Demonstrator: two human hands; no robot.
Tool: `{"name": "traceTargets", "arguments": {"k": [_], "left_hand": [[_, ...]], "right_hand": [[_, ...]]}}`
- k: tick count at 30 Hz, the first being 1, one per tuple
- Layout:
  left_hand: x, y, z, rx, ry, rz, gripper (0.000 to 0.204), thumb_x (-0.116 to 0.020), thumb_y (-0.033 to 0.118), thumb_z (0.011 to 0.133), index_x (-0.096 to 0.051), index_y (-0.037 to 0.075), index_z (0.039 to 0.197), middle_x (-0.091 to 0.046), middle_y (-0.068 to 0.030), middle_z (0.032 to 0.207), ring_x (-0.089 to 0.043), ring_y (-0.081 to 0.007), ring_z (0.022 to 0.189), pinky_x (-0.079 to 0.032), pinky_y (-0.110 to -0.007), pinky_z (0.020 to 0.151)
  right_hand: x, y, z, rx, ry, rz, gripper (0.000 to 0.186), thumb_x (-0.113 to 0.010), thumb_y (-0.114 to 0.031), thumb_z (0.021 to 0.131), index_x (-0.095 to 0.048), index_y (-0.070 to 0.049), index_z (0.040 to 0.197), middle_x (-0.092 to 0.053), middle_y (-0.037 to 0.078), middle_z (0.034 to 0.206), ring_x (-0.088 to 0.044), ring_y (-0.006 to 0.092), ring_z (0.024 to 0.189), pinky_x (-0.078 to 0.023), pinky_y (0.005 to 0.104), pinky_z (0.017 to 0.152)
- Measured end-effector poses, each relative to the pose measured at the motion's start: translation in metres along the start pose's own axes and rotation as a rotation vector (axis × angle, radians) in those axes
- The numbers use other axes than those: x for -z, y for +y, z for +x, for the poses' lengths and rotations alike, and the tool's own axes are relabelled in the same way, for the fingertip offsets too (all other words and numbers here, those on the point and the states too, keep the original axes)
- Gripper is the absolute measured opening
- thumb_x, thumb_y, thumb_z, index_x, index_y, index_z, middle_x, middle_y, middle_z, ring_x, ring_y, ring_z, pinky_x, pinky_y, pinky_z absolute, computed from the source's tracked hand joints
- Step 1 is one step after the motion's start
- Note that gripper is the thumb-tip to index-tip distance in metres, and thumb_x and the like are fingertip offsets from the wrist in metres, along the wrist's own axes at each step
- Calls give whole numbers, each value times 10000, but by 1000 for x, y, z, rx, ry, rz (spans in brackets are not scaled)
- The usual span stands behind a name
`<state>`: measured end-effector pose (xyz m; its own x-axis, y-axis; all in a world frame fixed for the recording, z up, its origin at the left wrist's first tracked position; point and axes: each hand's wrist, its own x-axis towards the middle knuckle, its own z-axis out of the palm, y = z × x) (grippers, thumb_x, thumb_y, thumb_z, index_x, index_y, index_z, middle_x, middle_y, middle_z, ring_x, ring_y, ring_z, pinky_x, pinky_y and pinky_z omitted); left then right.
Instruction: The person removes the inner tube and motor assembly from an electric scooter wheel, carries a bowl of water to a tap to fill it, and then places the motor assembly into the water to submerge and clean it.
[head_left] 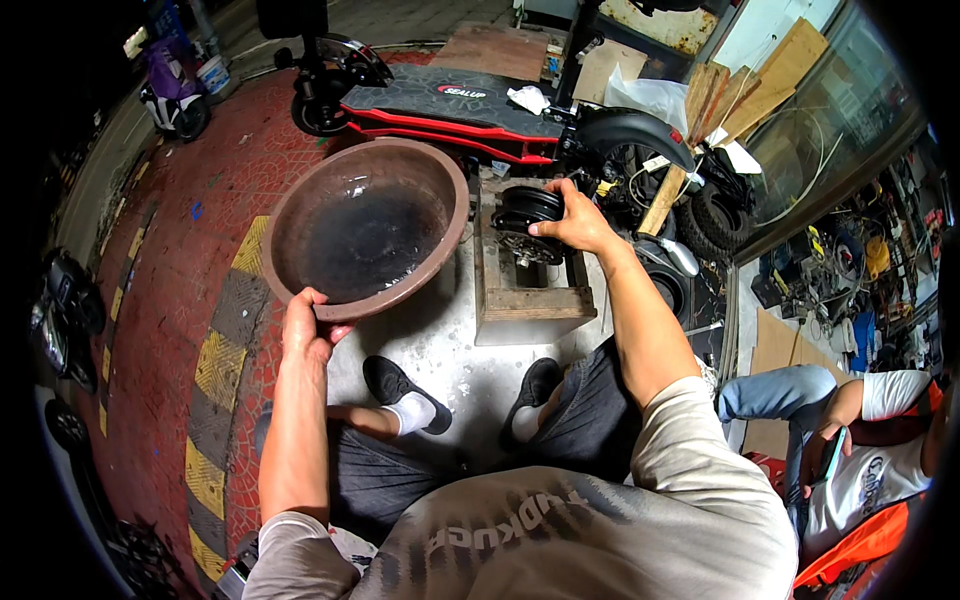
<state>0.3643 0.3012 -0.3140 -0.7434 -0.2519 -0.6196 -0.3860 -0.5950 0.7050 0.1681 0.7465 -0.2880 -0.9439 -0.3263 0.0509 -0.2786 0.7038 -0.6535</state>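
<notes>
A round brown basin (296,222) with dark water in its bottom is at the centre left. My left hand (312,328) grips its near rim, thumb on top and the other fingers beneath, partly hidden. Whether the basin rests on something below cannot be made out. To its right is a small black wheel (530,205) with a metal disc on its near side, over an open wooden frame (535,303). My right hand (582,222) is closed on the wheel's right side, thumb near and fingers far.
Beyond the basin stands a black and red electric scooter (450,100). Wooden boards (755,85) and a loose tyre (715,215) lie to the right. A seated person (860,450) with a phone is at the lower right. Yellow and black curb blocks (218,365) run along the left.
</notes>
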Motion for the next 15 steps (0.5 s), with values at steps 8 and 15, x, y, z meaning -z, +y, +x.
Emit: {"name": "traceTargets", "arguments": {"k": [8,15], "left_hand": [[-19,-1,-22,-36,28,7,239,-572,190,811,-566,0,956,-656,-191,919,-715,-315,714,-624,-389,515],[-30,0,-50,-55,120,-19,270,-621,174,828,-582,31,1054,-668,-146,872,-682,-278,665,-622,-393,515]], "right_hand": [[4,-36,3,111,390,-52,747,-866,-410,814,-598,-31,1399,-660,224,1343,-637,344,1234,-493,424,1050],[-42,-81,23,-150,144,394,804,-770,-605,882,-618,-7,1399,-760,158,1102,-736,276,974,-560,377,916]]}}
